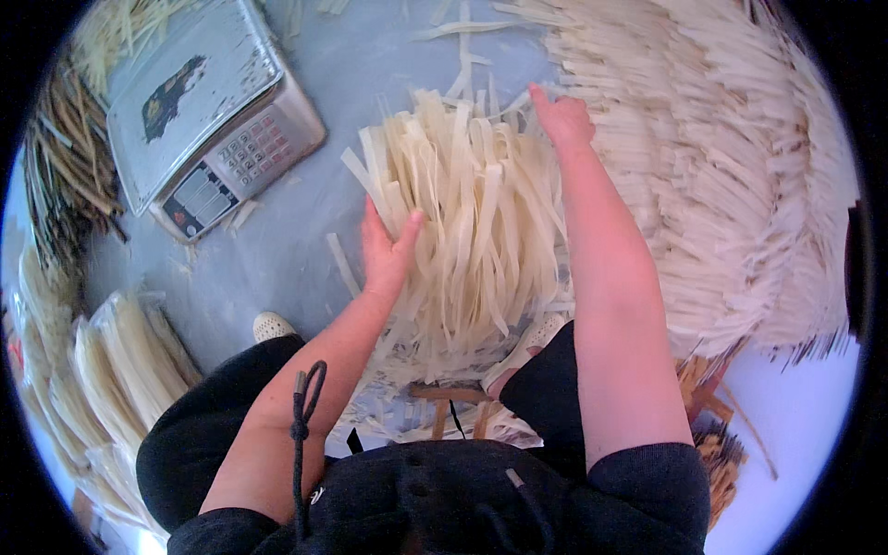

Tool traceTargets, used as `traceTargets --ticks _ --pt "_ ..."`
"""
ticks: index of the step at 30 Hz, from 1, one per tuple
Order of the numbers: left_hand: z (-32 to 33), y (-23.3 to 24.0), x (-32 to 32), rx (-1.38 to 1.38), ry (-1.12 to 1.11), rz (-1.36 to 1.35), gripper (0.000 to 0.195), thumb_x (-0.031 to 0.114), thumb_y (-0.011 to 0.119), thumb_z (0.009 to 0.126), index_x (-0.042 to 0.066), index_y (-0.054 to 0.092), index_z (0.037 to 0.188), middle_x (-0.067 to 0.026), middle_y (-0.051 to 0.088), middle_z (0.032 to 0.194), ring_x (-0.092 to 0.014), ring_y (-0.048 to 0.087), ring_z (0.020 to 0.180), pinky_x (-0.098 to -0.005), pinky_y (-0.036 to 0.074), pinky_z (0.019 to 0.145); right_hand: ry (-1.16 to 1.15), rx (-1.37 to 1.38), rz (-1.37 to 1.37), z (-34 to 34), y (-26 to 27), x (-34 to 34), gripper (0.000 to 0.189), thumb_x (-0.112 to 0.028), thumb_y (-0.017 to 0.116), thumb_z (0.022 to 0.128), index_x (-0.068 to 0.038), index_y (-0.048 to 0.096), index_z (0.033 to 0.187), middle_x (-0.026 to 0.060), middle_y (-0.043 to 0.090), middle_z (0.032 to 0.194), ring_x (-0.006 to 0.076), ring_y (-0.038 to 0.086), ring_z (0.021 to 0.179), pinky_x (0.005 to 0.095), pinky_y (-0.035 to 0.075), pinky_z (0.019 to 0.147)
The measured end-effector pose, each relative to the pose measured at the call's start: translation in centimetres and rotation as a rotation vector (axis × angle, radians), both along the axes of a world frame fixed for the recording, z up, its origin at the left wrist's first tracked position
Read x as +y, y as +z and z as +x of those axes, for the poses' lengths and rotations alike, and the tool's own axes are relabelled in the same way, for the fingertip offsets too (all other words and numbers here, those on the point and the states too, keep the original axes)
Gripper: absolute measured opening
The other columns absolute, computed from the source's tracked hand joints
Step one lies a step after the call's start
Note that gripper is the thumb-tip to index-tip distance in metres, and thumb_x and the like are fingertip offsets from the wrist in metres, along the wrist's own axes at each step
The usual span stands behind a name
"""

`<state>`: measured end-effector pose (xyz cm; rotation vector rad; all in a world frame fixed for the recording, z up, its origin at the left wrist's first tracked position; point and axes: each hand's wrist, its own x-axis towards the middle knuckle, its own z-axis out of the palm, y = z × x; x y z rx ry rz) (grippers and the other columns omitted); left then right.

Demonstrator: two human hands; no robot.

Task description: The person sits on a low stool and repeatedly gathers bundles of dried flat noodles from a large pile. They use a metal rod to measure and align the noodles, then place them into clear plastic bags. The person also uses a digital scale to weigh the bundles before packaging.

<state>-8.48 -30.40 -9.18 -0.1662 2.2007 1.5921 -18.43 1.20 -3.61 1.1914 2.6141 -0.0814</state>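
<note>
A loose bundle of long, pale, flat strips, dried plant or food material I cannot identify, spreads in front of me between my knees. My left hand grips its left edge, with the thumb over the strips and the fingers partly hidden behind them. At the far right end of the bundle is my right hand, its fingers curled and one digit pointing forward. A pale strip end shows near that digit; whether the hand pinches it is unclear.
A digital scale with a stained metal pan sits at left. A large heap of pale strips covers the right side. Brown stalks and plastic-bagged pale bundles lie at far left. A wooden stool shows below the bundle.
</note>
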Motion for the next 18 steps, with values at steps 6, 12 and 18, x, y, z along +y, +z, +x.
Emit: traceTargets --ticks 6,12,18 --pt "-1.4 1.5 -0.1 0.044 -0.127 0.016 0.098 0.047 0.073 0.077 -0.001 0.022 0.145 -0.0248 0.044 0.133 -0.036 0.044 0.123 -0.0428 0.035 0.104 -0.073 0.593 -0.574 -4.7 -3.6 -0.1 0.04 -0.029 0.062 0.085 -0.001 0.054 0.113 0.0158 0.068 0.098 0.0228 0.064 0.097 0.0365 0.047 0.089" --pt "-1.6 1.1 -2.0 0.003 -0.143 -0.212 0.103 0.047 0.074 0.075 -0.005 0.019 0.145 -0.0257 0.042 0.136 -0.036 0.042 0.126 -0.0418 0.035 0.106 0.186 1.67 -0.817 -3.9 14.4 0.2 0.014 -0.012 0.06 0.089 -0.004 0.048 0.09 0.0116 0.066 0.08 0.018 0.062 0.068 0.0299 0.049 0.064" --pt "-2.2 1.4 -0.4 -0.08 0.064 0.064 0.113 0.054 0.074 0.074 -0.003 0.009 0.147 -0.0264 0.035 0.14 -0.036 0.035 0.132 -0.0426 0.029 0.11 0.032 0.92 -0.96 6.3 13.9 11.3 0.023 -0.025 0.052 0.095 -0.003 0.05 0.1 0.0101 0.062 0.078 0.0193 0.062 0.068 0.0315 0.049 0.062"
